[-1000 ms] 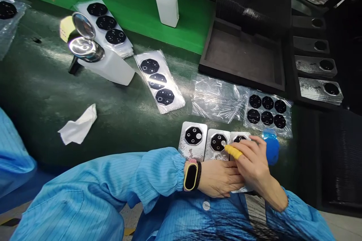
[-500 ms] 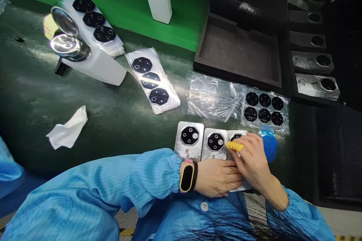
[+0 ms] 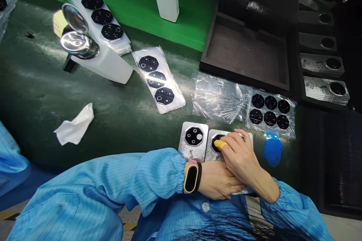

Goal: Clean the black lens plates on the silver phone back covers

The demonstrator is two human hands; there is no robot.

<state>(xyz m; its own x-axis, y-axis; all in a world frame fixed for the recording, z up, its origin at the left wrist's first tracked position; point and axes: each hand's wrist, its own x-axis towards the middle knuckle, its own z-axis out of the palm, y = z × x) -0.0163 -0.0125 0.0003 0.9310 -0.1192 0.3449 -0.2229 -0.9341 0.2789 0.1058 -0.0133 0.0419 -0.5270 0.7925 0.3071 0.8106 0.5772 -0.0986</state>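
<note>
Three silver rounded-corner plates lie side by side before me, looking like phone back covers with black octagonal camera patches. The left plate [image 3: 186,147] shows its patch and some dark lettering. On the middle plate [image 3: 209,151], a yellow-covered fingertip of my right hand [image 3: 240,157] presses the black octagon [image 3: 214,147] and partly hides it. My right hand's other fingers are stretched over the third plate [image 3: 250,138], which is mostly covered. My left hand [image 3: 216,180] lies flat across the lower part of the plates, fingers extended, partly under my right hand. I see nothing gripped in either hand.
Sheets of black octagons [image 3: 164,96] lie ahead, near clear film [image 3: 217,98] and a six-piece sheet [image 3: 268,111]. A blue blob [image 3: 273,152] is right of my hand. White bottles [image 3: 106,64], a tissue [image 3: 75,126], a black tray [image 3: 246,52] and stacked plates [image 3: 325,88] surround the workspace.
My right hand has moved left from the third plate to the middle plate's black octagon. My left hand stays flat on the plates. The whole view has shifted slightly.
</note>
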